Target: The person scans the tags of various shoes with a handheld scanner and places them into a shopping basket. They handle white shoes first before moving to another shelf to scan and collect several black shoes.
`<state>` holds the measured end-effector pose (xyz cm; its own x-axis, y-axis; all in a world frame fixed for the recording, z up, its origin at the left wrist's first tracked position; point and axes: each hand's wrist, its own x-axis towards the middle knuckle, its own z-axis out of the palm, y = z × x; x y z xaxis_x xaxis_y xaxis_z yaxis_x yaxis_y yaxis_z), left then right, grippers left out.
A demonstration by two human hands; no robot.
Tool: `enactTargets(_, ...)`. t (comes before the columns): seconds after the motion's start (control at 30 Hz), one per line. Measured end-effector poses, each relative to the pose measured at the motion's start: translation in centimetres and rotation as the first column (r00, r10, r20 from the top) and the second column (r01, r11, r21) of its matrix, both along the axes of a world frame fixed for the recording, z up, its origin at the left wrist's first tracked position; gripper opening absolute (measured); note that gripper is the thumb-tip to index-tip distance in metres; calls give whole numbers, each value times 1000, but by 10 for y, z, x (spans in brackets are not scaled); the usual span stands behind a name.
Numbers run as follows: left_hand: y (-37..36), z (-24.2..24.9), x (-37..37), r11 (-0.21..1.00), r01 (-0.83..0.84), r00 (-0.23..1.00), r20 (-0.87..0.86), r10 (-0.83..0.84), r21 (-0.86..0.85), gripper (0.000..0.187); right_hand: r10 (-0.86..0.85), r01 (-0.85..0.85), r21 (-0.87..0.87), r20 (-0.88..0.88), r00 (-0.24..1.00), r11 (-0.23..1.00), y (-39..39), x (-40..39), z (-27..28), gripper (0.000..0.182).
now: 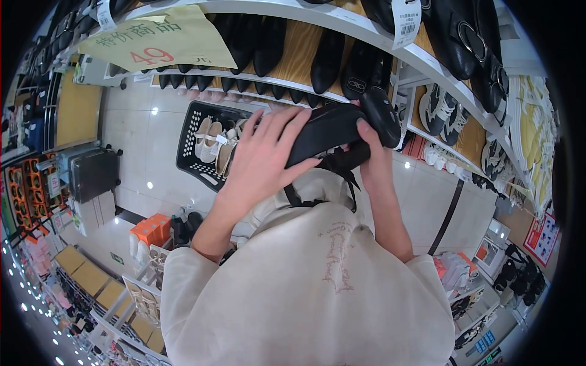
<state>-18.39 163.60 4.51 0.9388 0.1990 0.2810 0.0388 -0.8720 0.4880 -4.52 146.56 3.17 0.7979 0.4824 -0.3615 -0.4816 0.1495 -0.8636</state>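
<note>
A black shoe (pixel 326 135) is between my two hands in front of my chest, its dark side turned up. My left hand (pixel 262 149) is wrapped over one end of it, the thumb along its lower edge. At the other end my right hand (pixel 373 149) grips it, with the thumb pressed on its surface and the other fingers mostly hidden. Against that end, by my right fingers, is a second black shoe (pixel 383 119) with a rounded toe. Black straps (pixel 345 168) hang just below the hands.
Shelves (pixel 299 49) of black shoes curve across the front, with a yellow price sign (pixel 160 40) at left. A black basket (pixel 190 160) holding light shoes (pixel 210 139) is on the floor left of my hands. Sneakers (pixel 436 113) fill the right shelf; a dark suitcase (pixel 94 174) is left.
</note>
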Motion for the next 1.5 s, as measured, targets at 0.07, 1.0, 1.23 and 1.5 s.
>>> enactTargets(0.07, 7, -1, -6, 1000, -23, 1000, 6, 23, 7, 77, 5, -5, 7, -3, 1000, 1000, -5, 5, -7, 41)
enactTargets(1.0, 19, -113, -53, -415, -183, 843, 75, -533, -891, 92, 50, -69, 75, 235, 971, 995, -51, 27, -41, 71)
enactTargets(1.23, 22, -105, -53, -340, -19, 854, 162, -495, -940, 69, 102, -110, 19, 248, 963, 994, -37, 22, -32, 69)
enactTargets(1.5, 15, -132, 9, -50, -34, 961, -46, 273, -998, 71, 195, -197, -7, 173, 965, 980, -37, 16, -52, 55)
